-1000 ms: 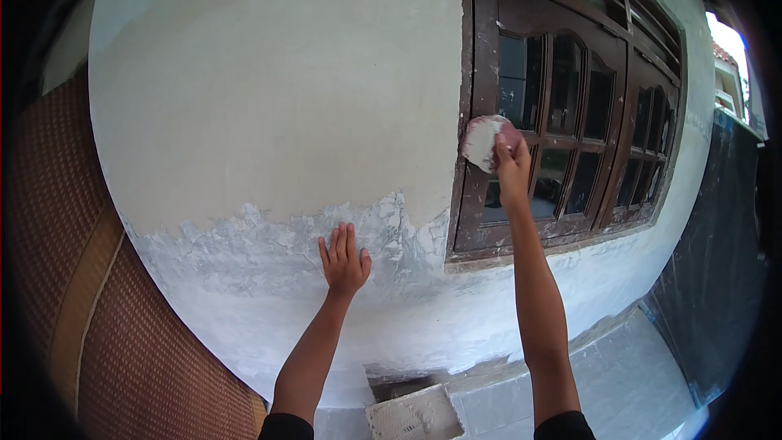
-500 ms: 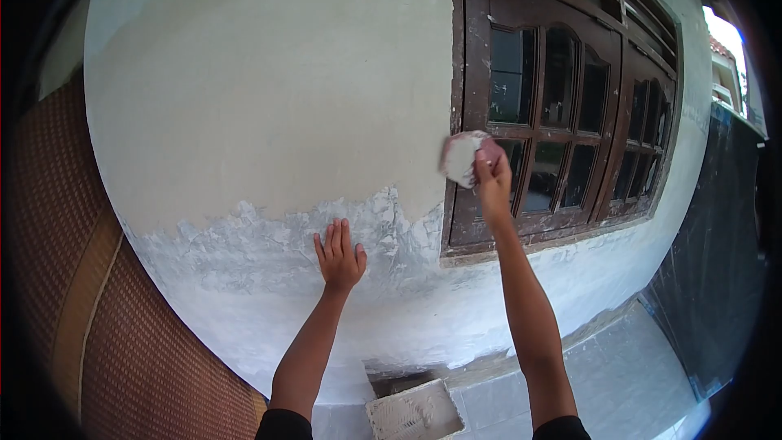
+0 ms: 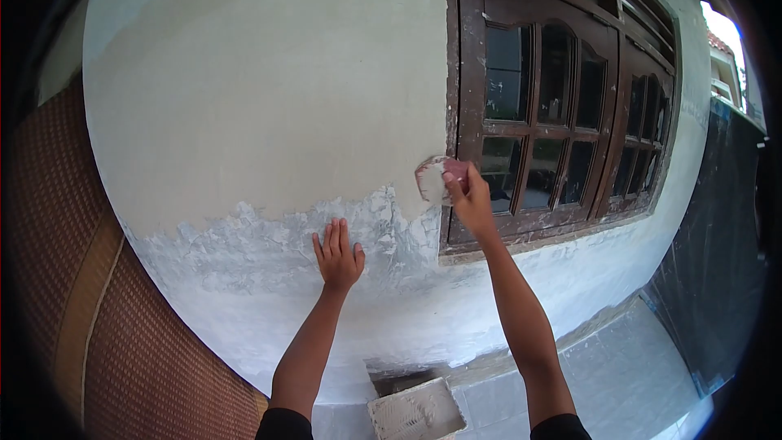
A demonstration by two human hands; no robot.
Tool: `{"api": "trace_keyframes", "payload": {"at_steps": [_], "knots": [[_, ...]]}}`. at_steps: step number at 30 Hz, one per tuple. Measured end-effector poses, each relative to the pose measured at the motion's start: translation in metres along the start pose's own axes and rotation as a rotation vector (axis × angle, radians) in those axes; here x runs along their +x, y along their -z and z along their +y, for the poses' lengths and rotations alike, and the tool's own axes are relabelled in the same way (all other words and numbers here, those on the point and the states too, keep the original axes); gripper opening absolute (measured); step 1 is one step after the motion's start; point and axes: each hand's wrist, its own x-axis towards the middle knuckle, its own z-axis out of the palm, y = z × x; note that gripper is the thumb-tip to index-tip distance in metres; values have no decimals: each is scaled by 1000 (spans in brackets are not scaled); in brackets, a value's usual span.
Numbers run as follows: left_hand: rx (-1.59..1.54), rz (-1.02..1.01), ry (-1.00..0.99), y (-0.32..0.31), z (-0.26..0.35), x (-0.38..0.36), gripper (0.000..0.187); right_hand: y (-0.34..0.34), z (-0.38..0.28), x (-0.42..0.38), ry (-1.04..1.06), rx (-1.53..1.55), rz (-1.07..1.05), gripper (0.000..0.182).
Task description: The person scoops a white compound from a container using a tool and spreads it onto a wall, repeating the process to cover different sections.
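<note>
My right hand (image 3: 471, 195) grips a flat, reddish putty spreader (image 3: 434, 178) smeared with whitish paste. The spreader is at the wall's edge beside the window frame; whether it touches the wall is hard to tell. My left hand (image 3: 338, 255) lies flat on the rough, patchy grey-white band of the wall (image 3: 269, 236), fingers stretched upward and holding nothing. Above that band the wall has a smooth beige coat with a ragged lower edge. On the floor below, a rectangular tray (image 3: 440, 411) holds more whitish paste.
A brown wooden window (image 3: 533, 130) with glass panes fills the right part of the wall. Woven brown matting (image 3: 155, 342) stands on the left. A dark sheet (image 3: 717, 244) hangs at the far right, above grey floor tiles (image 3: 619, 367).
My right hand has moved left and down with the spreader, from in front of the window frame to the wall's edge beside it. My left hand stays in place on the wall.
</note>
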Motion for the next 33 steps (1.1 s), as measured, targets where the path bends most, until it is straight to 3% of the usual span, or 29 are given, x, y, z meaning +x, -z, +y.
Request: {"api": "trace_keyframes", "payload": {"at_steps": [1, 4, 7, 11, 16, 19, 20, 23, 25, 27, 31, 33], "knots": [[-1, -2, -4, 0, 0, -1, 55, 5, 9, -1, -4, 1, 2, 27], [-2, 23, -7, 0, 0, 1, 55, 22, 21, -1, -135, 534, 229, 22], [0, 19, 1, 0, 1, 1, 55, 12, 17, -13, -47, 508, 118, 23], [-5, 3, -1, 2, 1, -1, 55, 4, 20, -14, -58, 59, -42, 25], [-6, 17, -30, 2, 2, 1, 57, 28, 8, -14, -141, 540, 214, 27], [-7, 1, -29, 2, 1, 1, 57, 4, 10, -20, -63, 371, 11, 28], [-9, -1, -31, 2, 0, 2, 57, -4, 12, -19, 25, 297, -5, 29], [-9, -1, -38, 3, 0, 0, 57, 9, 21, -7, -52, 253, 72, 29], [-6, 16, -32, 1, -1, 2, 57, 18, 11, 2, -71, 342, 137, 28], [-16, 10, -32, 1, 0, 1, 57, 15, 1, 7, -94, 621, 198, 27], [-13, -3, -34, 1, 0, 0, 57, 4, -1, 14, -21, 14, -4, 27], [1, 13, -8, 1, -1, 0, 54, 21, 5, 18, -45, 167, 66, 26]]}}
